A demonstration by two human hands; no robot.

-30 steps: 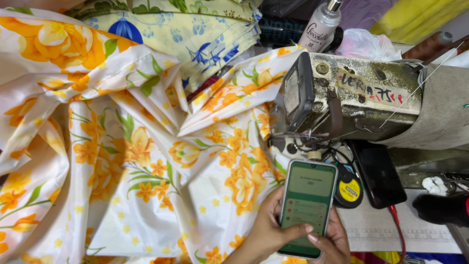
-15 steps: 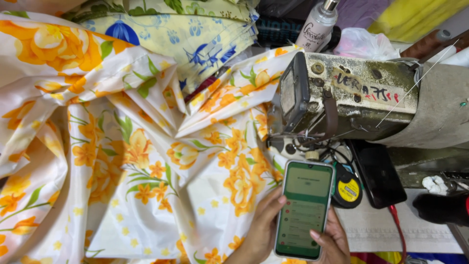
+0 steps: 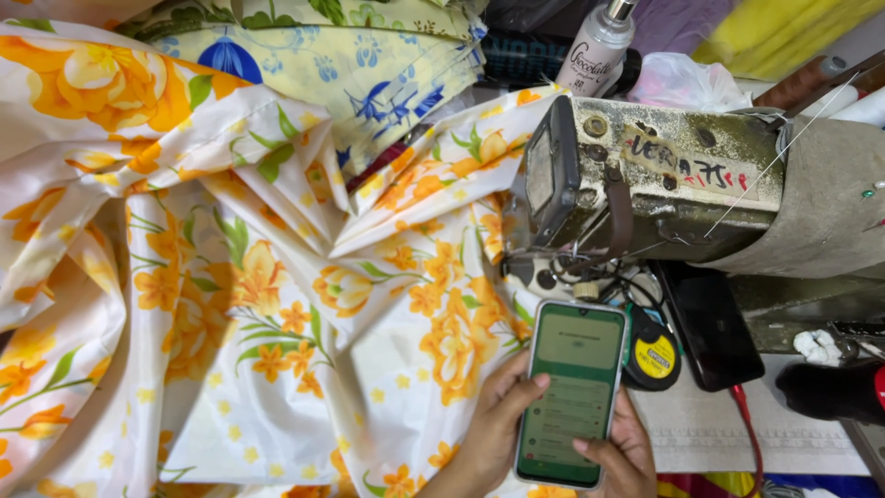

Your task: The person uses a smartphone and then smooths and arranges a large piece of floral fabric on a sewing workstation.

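My left hand [image 3: 493,429] grips the left edge of a smartphone [image 3: 572,392] with a lit green screen, thumb on the glass. My right hand [image 3: 627,452] supports the phone from below and the right, its thumb resting on the lower screen. The phone is held over white fabric with orange flowers [image 3: 277,304], just in front of a worn grey sewing machine head [image 3: 664,180]. The fabric lies bunched across the table and runs under the machine.
A second, dark phone [image 3: 710,327] lies under the machine arm beside a round black and yellow tape measure [image 3: 656,355]. Yellow cloth with blue flowers [image 3: 369,65], a spray bottle [image 3: 597,46] and a plastic bag [image 3: 687,83] sit at the back.
The phone and both hands have shifted slightly; my right thumb has come onto the lower screen. The fabric and machine have not moved.
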